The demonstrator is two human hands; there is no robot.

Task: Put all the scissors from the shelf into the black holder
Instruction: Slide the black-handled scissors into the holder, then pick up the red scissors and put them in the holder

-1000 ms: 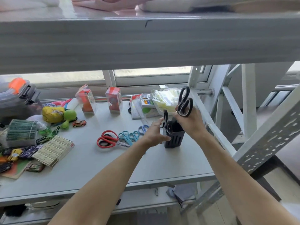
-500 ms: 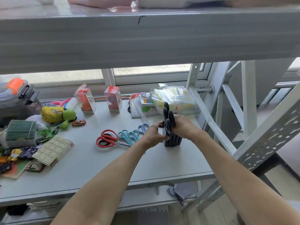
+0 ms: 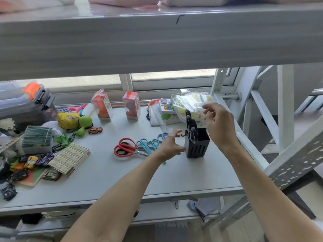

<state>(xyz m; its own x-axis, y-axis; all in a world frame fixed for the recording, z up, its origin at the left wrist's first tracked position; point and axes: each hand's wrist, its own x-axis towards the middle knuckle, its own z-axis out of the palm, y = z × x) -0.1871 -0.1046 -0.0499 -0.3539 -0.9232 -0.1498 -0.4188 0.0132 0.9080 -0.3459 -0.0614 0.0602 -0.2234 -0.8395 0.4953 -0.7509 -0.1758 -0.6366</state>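
Black-handled scissors (image 3: 191, 127) upright in slotted black plastic holder (image 3: 197, 145), right of centre. Left hand (image 3: 170, 145) beside it, right hand (image 3: 219, 124) above; fingers spread, empty.

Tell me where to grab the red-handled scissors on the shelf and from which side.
Take the red-handled scissors by the handle loops, coming down from above with the left hand. They lie flat, loops toward the left with clear shelf around them, while the blades point right toward the blue scissors, which crowd that end. Hooking fingers through the loops would probably lift them cleanly.

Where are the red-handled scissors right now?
The red-handled scissors lie flat on the shelf, centre of the head view, just left of the light-blue scissors.
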